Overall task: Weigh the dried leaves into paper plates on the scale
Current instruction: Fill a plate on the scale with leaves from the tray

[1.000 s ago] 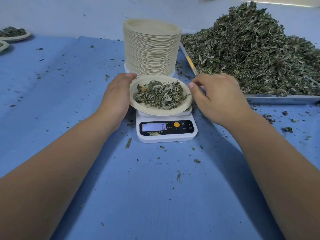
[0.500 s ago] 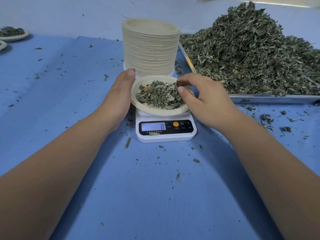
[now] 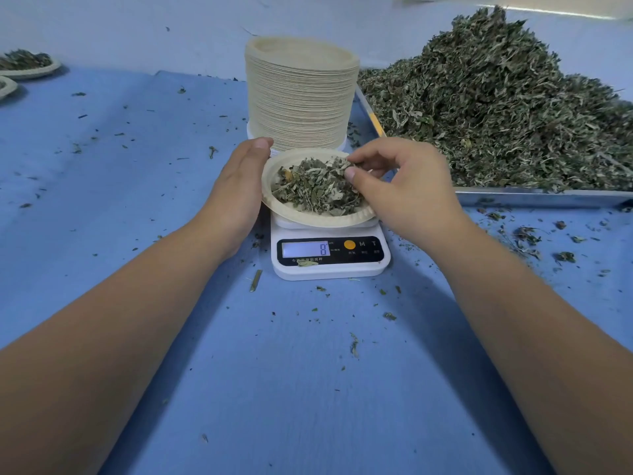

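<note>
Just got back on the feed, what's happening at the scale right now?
A person is weighing dried leaves in a paper plate that sits on the scale, whose display reads 8. The left hand rests flat against the plate's left rim, while the right hand pinches a few leaves at the plate's far right side. A stack of empty plates stands behind the scale, and the big leaf heap lies on a metal tray to the right.

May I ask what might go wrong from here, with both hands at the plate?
The left hand lies against the round beige paper plate on the white digital scale; pressure could skew its reading of 8. The right hand pinches dried green leaves over the plate; bits may fall onto the blue cloth.
</note>
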Tool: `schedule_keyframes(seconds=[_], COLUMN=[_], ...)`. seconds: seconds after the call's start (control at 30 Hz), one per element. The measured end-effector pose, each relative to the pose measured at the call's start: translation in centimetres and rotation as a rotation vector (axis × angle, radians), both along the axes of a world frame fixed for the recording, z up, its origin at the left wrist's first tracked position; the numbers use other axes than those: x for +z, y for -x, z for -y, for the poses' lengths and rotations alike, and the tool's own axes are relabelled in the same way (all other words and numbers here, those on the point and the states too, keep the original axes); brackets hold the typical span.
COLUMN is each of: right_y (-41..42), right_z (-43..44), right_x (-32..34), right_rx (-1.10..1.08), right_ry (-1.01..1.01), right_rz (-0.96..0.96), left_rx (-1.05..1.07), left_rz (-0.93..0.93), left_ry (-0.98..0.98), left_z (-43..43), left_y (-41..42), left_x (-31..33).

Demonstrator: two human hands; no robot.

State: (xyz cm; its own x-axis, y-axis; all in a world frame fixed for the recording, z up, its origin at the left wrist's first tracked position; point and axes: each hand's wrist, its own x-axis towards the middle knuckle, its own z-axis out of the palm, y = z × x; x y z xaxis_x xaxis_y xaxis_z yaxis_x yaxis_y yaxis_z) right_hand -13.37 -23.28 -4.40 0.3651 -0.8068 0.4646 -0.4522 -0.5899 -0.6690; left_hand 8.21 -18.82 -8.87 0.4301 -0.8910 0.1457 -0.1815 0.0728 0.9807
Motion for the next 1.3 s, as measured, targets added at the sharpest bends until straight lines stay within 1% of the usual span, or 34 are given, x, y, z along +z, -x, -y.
schedule_keyframes(seconds=[0.2, 0.53, 0.6, 0.73, 0.9, 1.17, 1.23, 1.3], right_y=[0.0, -0.1, -0.1, -0.1, -0.4, -0.8, -0.9, -1.0], right_z=[0.0, -0.1, -0.2, -0.4, -0.9, -1.2, -1.2, -1.3], right_x=[0.4, 0.5, 0.6, 0.5, 0.8, 0.6, 0.5, 0.5], right_rx=[-0.013, -0.007, -0.007, -0.043, -0.049, -0.004, 0.012, 0.032], right_ry=[0.077, 0.057, 0.058, 0.062, 0.106, 0.116, 0.127, 0.150], right_rz=[0.227, 0.388, 0.372, 0.272, 0.290, 0.168, 0.159, 0.164], left_rx=[0.011, 0.024, 0.026, 0.026, 0.071, 0.065, 0.053, 0.019], left_rz=[-0.008, -0.012, -0.013, -0.020, -0.025, 0.181, 0.302, 0.490], left_ry=[0.005, -0.001, 0.000, 0.001, 0.032, 0.193, 0.227, 0.247], left_z=[-0.1, -0.4, -0.5, -0.6, -0.9, -1.6, -2.0, -2.5], left_y=[0.0, 0.4, 0.5, 0.6, 0.7, 1.4, 1.7, 2.1], left_x=[0.1, 0.6, 0.7, 0.7, 1.0, 1.8, 2.4, 2.8])
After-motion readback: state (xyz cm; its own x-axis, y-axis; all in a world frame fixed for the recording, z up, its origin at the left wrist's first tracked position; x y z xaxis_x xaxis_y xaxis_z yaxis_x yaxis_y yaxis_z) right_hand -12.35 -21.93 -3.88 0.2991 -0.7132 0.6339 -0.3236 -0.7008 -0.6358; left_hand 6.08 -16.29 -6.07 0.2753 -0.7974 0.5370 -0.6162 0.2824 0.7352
